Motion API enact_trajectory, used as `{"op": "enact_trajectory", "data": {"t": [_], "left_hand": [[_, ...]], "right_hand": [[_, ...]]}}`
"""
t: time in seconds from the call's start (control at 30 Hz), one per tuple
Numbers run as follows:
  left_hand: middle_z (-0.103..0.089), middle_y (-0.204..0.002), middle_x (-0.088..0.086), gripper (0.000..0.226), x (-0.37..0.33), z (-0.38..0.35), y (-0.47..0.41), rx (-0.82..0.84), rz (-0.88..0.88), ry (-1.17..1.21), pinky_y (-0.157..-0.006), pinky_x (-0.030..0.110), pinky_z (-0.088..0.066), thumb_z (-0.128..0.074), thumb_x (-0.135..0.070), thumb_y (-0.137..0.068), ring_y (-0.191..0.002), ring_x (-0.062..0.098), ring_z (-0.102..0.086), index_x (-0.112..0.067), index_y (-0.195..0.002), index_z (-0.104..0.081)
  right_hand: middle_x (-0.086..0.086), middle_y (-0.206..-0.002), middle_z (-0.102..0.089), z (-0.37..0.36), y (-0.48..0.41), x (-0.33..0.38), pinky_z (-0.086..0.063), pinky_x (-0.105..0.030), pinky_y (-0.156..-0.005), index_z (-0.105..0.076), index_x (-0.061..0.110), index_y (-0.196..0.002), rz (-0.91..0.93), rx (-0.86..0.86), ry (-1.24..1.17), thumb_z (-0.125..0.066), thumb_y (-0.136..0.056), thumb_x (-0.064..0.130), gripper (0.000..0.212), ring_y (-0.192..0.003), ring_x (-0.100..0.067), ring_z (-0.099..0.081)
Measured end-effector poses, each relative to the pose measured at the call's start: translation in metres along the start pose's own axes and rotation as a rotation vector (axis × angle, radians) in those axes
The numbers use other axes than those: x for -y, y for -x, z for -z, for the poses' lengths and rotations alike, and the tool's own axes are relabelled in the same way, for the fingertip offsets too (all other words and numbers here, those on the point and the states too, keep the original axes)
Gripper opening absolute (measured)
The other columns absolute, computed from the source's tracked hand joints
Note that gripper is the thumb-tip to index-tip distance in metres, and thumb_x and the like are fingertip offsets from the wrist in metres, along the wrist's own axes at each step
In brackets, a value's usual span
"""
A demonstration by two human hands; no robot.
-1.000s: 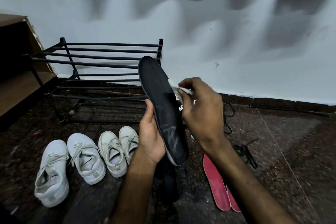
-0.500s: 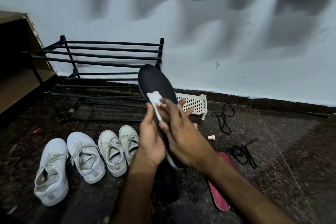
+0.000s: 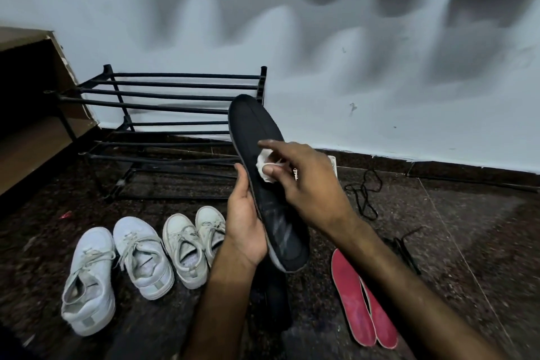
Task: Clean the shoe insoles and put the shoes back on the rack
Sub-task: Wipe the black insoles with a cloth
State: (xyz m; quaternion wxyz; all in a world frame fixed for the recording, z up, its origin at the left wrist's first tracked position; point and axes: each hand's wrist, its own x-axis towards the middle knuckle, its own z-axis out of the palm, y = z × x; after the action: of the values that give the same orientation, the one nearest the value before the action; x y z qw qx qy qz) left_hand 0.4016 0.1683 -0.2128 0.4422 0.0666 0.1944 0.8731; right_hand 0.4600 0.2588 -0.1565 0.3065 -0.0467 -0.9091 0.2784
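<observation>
Left hand (image 3: 244, 228) grips the black insole (image 3: 257, 128) by its edge, holding it tilted above the floor (image 3: 467, 228). The right hand (image 3: 309, 187) pinches a white wipe (image 3: 263, 165) against the insole's middle. Two red insoles (image 3: 353, 298) lie below to the right, and four white shoes (image 3: 143, 257) stand to the left before the rack (image 3: 181, 75). Black laces (image 3: 363, 199) lie near the wall.

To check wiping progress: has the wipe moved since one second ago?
Yes. The wipe moved left, toward the rack's right post: then off the right edge of the insole, now on its face, pinched by the right hand.
</observation>
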Motion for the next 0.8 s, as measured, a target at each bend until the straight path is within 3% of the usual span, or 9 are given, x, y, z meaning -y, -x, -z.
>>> {"op": "enact_trajectory", "data": {"t": [0.1, 0.17, 0.3, 0.4, 0.47, 0.57, 0.63, 0.67, 0.8], "left_hand": [[-0.066, -0.119, 0.012, 0.065, 0.001, 0.0, 0.001, -0.019, 0.01, -0.017, -0.097, 0.043, -0.047, -0.034, -0.061, -0.094, -0.11, 0.025, -0.064, -0.011, -0.12, -0.066], [-0.067, -0.119, 0.011, 0.064, 0.002, 0.002, 0.002, -0.031, 0.012, -0.017, -0.097, 0.043, -0.048, -0.034, -0.061, -0.094, -0.109, 0.025, -0.065, -0.012, -0.117, -0.068], [-0.068, -0.115, 0.008, 0.055, 0.006, 0.004, 0.0, -0.043, 0.015, 0.02, -0.097, 0.037, -0.049, -0.041, -0.054, -0.094, -0.11, 0.022, -0.063, -0.013, -0.126, -0.061], [-0.048, -0.143, 0.012, 0.063, 0.006, 0.012, -0.008, -0.073, 0.038, -0.024, -0.117, 0.037, -0.027, -0.044, -0.053, -0.095, -0.136, 0.025, -0.042, -0.012, -0.143, -0.043], [-0.038, -0.15, 0.015, 0.073, 0.004, 0.017, -0.009, -0.104, 0.025, -0.114, -0.121, 0.037, -0.014, -0.036, -0.058, -0.096, -0.143, 0.028, -0.028, -0.004, -0.146, -0.035], [-0.049, -0.141, 0.017, 0.067, 0.004, 0.018, -0.007, -0.124, 0.027, -0.059, -0.11, 0.031, -0.038, -0.036, -0.057, -0.097, -0.129, 0.024, -0.051, -0.006, -0.138, -0.049], [-0.069, -0.109, 0.014, 0.061, 0.008, 0.016, -0.006, -0.108, 0.008, 0.008, -0.081, 0.029, -0.058, -0.037, -0.054, -0.097, -0.095, 0.02, -0.07, -0.005, -0.11, -0.07], [-0.071, -0.098, 0.011, 0.059, 0.011, 0.014, -0.006, -0.116, -0.002, 0.008, -0.077, 0.029, -0.059, -0.037, -0.053, -0.097, -0.087, 0.019, -0.071, -0.006, -0.102, -0.073], [-0.065, -0.112, 0.008, 0.052, 0.014, 0.006, -0.001, -0.081, 0.041, -0.008, -0.103, 0.033, -0.043, -0.046, -0.05, -0.092, -0.113, 0.021, -0.059, -0.009, -0.12, -0.062]], "right_hand": [[0.01, -0.103, -0.07, 0.005, -0.004, -0.002, -0.049, -0.023, -0.089, -0.06, 0.021, -0.121, -0.072, -0.049, -0.121, -0.063, -0.091, 0.021, 0.03, -0.096, -0.003, -0.063], [0.008, -0.103, -0.066, 0.003, 0.001, -0.004, -0.048, -0.026, -0.089, -0.061, 0.018, -0.115, -0.061, -0.138, -0.024, -0.062, -0.091, 0.025, 0.025, -0.097, -0.009, -0.06], [0.001, -0.111, -0.057, -0.017, 0.007, -0.002, -0.045, -0.031, -0.094, -0.063, 0.016, -0.123, -0.106, 0.077, 0.146, -0.064, -0.088, 0.04, 0.043, -0.106, -0.016, -0.052], [0.004, -0.104, -0.06, -0.028, 0.009, 0.002, -0.046, -0.027, -0.09, -0.07, 0.018, -0.114, -0.057, 0.038, 0.088, -0.069, -0.085, 0.027, 0.03, -0.098, -0.011, -0.055], [0.005, -0.101, -0.061, -0.03, 0.015, 0.0, -0.046, -0.024, -0.089, -0.072, 0.018, -0.109, -0.028, 0.067, 0.051, -0.072, -0.083, 0.015, 0.026, -0.096, -0.01, -0.057], [0.005, -0.099, -0.059, -0.022, 0.023, -0.011, -0.046, -0.028, -0.088, -0.071, 0.018, -0.1, -0.052, 0.115, 0.027, -0.074, -0.08, 0.013, 0.021, -0.096, -0.011, -0.055], [0.005, -0.102, -0.056, -0.015, 0.024, -0.015, -0.043, -0.023, -0.089, -0.069, 0.017, -0.096, -0.039, 0.118, 0.039, -0.074, -0.08, 0.017, 0.016, -0.101, -0.012, -0.052], [0.004, -0.105, -0.056, -0.013, 0.021, -0.015, -0.043, -0.023, -0.089, -0.068, 0.016, -0.094, -0.013, 0.102, 0.058, -0.074, -0.08, 0.016, 0.015, -0.102, -0.013, -0.052], [-0.002, -0.104, -0.065, -0.016, 0.011, -0.014, -0.051, -0.037, -0.083, -0.065, 0.011, -0.104, 0.067, 0.017, 0.172, -0.064, -0.077, -0.003, 0.03, -0.096, -0.021, -0.06]]}}
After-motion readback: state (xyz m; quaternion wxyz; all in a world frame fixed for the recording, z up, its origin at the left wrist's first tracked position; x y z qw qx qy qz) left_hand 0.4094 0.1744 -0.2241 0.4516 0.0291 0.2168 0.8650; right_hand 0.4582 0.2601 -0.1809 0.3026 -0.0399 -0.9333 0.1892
